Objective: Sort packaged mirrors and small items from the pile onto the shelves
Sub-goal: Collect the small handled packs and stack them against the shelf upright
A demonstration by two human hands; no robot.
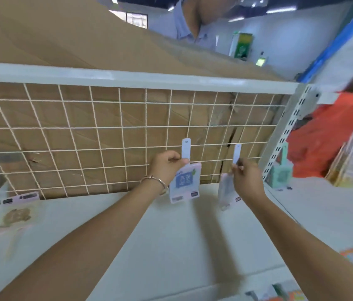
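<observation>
White shelf, 2 packets pinched by hands

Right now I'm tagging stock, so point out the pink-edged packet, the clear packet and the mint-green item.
pink-edged packet (184, 181): head view, blue printed panel.
clear packet (225, 192): head view, lower body.
mint-green item (279, 173): head view, front face.

Brown cardboard is standing behind the white wire grid (its top rail pale grey); above the grid, ceiling strip lights are glowing over a pale wall.
</observation>
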